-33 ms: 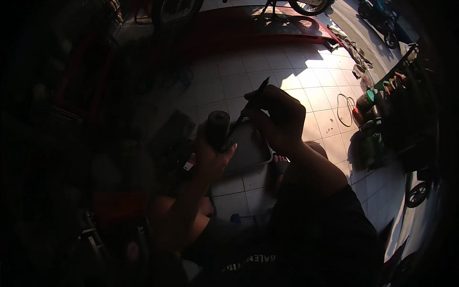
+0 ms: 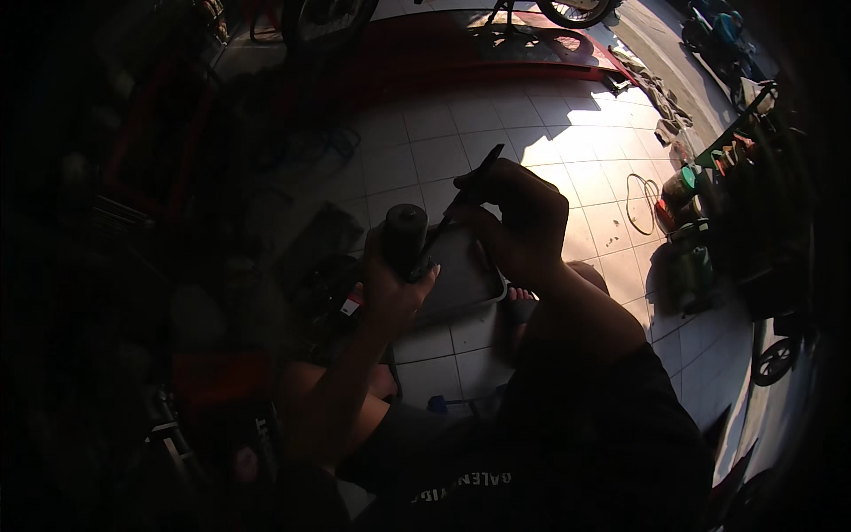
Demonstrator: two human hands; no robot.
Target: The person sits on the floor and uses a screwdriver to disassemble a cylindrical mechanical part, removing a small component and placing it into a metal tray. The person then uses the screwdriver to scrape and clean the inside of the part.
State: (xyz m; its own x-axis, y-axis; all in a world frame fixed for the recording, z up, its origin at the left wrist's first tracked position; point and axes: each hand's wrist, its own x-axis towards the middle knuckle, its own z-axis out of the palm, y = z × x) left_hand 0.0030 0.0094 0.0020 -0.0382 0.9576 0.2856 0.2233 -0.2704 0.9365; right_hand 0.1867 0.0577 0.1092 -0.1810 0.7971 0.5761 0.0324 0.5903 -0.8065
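Note:
My left hand (image 2: 394,297) is wrapped round a dark cylindrical part (image 2: 406,226), which stands upright with a small round boss on its top end. My right hand (image 2: 523,208) pinches a slender dark tool (image 2: 487,161) like a pen. The tool slants down to the left, and its lower end is beside the base of the cylinder; shadow hides whether the two touch. Under both hands a shallow grey tray (image 2: 461,306) rests on the floor.
White floor tiles (image 2: 585,182) spread ahead, sunlit at right, with a loop of thin cord (image 2: 643,204). Farther off is a red platform (image 2: 408,62) with motorcycle wheels above it. Containers, one with a green lid (image 2: 683,180), stand at right. A red object (image 2: 222,381) sits in shadow at lower left.
My hands, the cylindrical part and the slender tool stay almost where they were. On the street at the far right, a blue motorcycle has shifted to the right.

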